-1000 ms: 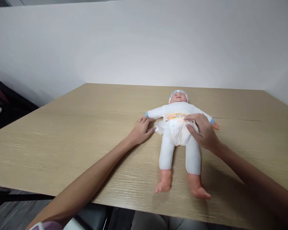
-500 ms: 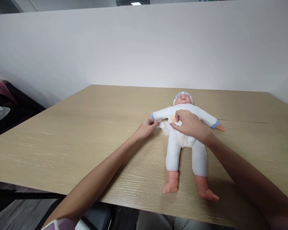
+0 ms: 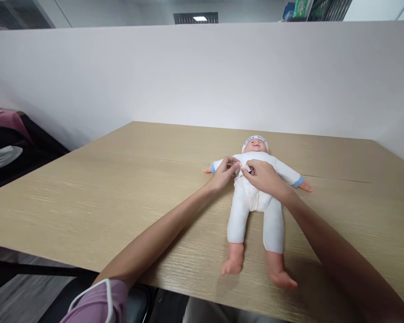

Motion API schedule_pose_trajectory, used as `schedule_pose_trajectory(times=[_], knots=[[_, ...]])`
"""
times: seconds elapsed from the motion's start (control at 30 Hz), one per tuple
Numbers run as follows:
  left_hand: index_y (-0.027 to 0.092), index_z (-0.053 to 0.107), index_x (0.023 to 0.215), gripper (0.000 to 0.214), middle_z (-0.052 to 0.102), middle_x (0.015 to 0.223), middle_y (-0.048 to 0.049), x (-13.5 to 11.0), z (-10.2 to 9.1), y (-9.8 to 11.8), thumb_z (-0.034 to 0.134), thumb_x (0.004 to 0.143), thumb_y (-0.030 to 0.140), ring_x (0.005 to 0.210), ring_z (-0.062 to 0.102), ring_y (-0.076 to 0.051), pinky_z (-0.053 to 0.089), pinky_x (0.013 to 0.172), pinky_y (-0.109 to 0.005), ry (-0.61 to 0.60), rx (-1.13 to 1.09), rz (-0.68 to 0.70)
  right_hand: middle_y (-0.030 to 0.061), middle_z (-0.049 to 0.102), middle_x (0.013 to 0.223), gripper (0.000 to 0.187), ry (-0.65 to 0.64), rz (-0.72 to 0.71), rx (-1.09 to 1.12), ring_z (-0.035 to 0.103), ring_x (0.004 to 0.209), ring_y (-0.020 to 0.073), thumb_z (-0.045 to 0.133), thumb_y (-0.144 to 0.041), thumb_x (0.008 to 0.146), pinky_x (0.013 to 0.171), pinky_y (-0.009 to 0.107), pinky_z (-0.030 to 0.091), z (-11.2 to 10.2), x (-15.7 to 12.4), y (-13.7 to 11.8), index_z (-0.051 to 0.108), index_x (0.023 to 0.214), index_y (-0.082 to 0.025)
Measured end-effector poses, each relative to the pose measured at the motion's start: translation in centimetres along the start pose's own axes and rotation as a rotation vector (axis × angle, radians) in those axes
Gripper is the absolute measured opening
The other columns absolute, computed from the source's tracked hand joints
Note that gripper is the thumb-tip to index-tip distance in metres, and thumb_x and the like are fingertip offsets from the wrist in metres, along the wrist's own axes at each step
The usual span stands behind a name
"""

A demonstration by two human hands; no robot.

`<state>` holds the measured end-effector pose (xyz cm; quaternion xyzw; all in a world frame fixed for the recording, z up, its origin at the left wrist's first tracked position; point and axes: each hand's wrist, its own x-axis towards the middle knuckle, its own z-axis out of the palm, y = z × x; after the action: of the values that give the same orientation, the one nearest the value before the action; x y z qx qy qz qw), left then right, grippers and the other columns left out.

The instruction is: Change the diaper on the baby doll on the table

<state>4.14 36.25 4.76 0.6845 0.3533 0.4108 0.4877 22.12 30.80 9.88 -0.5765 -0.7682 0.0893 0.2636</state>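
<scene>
A baby doll (image 3: 273,229) in a white suit with blue cuffs lies on its back on the table, feet toward me. Around its hips is a white diaper (image 3: 257,201). Fingers bent in a pinch, my left hand (image 3: 224,175) holds the diaper's side wing against the doll's belly. My right hand (image 3: 263,177) is closed too, its thumb and fingertips pinching a white edge of the diaper at the front waist. The two hands' fingertips almost meet. They hide the upper front of the diaper and part of the doll's belly.
The wood-grain table (image 3: 128,193) has a thin seam across it. Behind it rises a white partition (image 3: 188,76). A black and pink bag (image 3: 10,130) with a white item stands off the left side. A dark chair seat (image 3: 141,300) shows below the front edge.
My left hand has carried the diaper's side wing from beside the doll inward and up onto its belly, close to my right hand. The camera view has tilted up slightly.
</scene>
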Motion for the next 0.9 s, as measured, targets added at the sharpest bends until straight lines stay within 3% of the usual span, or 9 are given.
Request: schedule_pose_trajectory(times=[0.07, 0.13, 0.3, 0.4, 0.5, 0.57, 0.63, 0.73, 0.9], knots=[[0.02, 0.061, 0.115, 0.043, 0.065, 0.109, -0.0056, -0.2, -0.2, -0.6, 0.071, 0.093, 0.056, 0.093, 0.06, -0.019, 0.05, 0.082, -0.03, 0.018, 0.026, 0.017, 0.0007, 0.058, 0.069, 0.033, -0.001, 0.002, 0.013, 0.05, 0.066, 0.0195, 0.056, -0.033, 0.096, 0.063, 0.035, 0.029, 0.0, 0.0, 0.1, 0.04, 0.068, -0.026], [0.02, 0.061, 0.109, 0.044, 0.063, 0.1, -0.0031, -0.2, -0.2, -1.0, 0.074, 0.09, 0.057, 0.088, 0.057, -0.018, 0.048, 0.08, -0.03, 0.006, 0.057, 0.022, -0.0002, 0.058, 0.07, 0.028, 0.013, 0.014, 0.056, 0.05, 0.067, 0.0193, 0.058, -0.032, 0.092, 0.063, 0.034, 0.03, -0.1, -0.1, 0.2, 0.041, 0.07, -0.026], [0.02, 0.06, 0.097, 0.037, 0.055, 0.081, 0.0015, 0.1, 0.2, -0.9, 0.065, 0.096, 0.057, 0.077, 0.051, -0.017, 0.044, 0.074, -0.03, 0.021, 0.133, 0.028, -0.0032, 0.054, 0.073, 0.015, 0.097, 0.062, 0.255, 0.051, 0.067, 0.0188, 0.055, -0.022, 0.081, 0.065, 0.032, 0.037, -0.5, 0.4, 1.1, 0.041, 0.081, -0.028], [0.021, 0.057, 0.103, 0.03, 0.062, 0.096, -0.0032, -0.9, 0.4, 0.1, 0.061, 0.1, 0.051, 0.086, 0.055, -0.02, 0.046, 0.081, -0.033, 0.148, 0.194, 0.029, -0.0012, 0.055, 0.077, 0.013, 0.198, 0.03, 0.292, 0.054, 0.071, 0.0198, 0.053, -0.021, 0.083, 0.068, 0.033, 0.043, -1.1, -0.5, 0.5, 0.043, 0.083, -0.028], [0.023, 0.057, 0.113, 0.024, 0.066, 0.12, -0.008, -3.9, 0.5, 2.4, 0.057, 0.104, 0.045, 0.1, 0.057, -0.022, 0.045, 0.092, -0.037, 0.233, 0.279, 0.121, 0.002, 0.06, 0.086, 0.012, 0.246, -0.091, 0.304, 0.058, 0.076, 0.0211, 0.058, -0.024, 0.091, 0.073, 0.036, 0.049, -1.9, -4.2, -1.5, 0.047, 0.087, -0.027], [0.023, 0.06, 0.114, 0.021, 0.069, 0.119, -0.007, -6.8, 0.4, 4.3, 0.052, 0.108, 0.042, 0.102, 0.058, -0.022, 0.044, 0.096, -0.039, 0.136, 0.37, 0.286, 0.0015, 0.063, 0.087, 0.013, 0.132, -0.174, 0.326, 0.062, 0.076, 0.0218, 0.062, -0.026, 0.094, 0.074, 0.037, 0.052, -2.1, -7.9, -2.8, 0.05, 0.09, -0.028], [0.024, 0.064, 0.11, 0.02, 0.073, 0.109, -0.0038, -9.4, 0.4, 5.7, 0.05, 0.111, 0.039, 0.102, 0.06, -0.022, 0.041, 0.098, -0.04, -0.117, 0.472, 0.408, 0.0011, 0.065, 0.086, 0.013, -0.039, -0.202, 0.317, 0.064, 0.075, 0.0232, 0.065, -0.028, 0.096, 0.07, 0.038, 0.053, -2.1, -11.7, -3.4, 0.053, 0.092, -0.029], [0.024, 0.068, 0.103, 0.023, 0.076, 0.103, -0.001, -11.7, 0.5, 6.2, 0.053, 0.111, 0.04, 0.102, 0.058, -0.023, 0.035, 0.096, -0.042, -0.414, 0.624, 0.379, 0.0014, 0.069, 0.087, 0.011, -0.152, -0.132, 0.218, 0.068, 0.076, 0.0238, 0.063, -0.03, 0.1, 0.068, 0.037, 0.053, -1.7, -15.6, -2.4, 0.054, 0.093, -0.029], [0.023, 0.065, 0.099, 0.025, 0.072, 0.093, -0.0012, -11.0, 1.1, 4.5, 0.058, 0.109, 0.045, 0.096, 0.058, -0.024, 0.036, 0.093, -0.041, -0.355, 0.71, 0.241, -0.001, 0.073, 0.085, 0.009, -0.076, 0.085, 0.0, 0.069, 0.07, 0.0198, 0.06, -0.033, 0.105, 0.067, 0.032, 0.045, -1.4, -15.6, 0.7, 0.064, 0.104, -0.026]])
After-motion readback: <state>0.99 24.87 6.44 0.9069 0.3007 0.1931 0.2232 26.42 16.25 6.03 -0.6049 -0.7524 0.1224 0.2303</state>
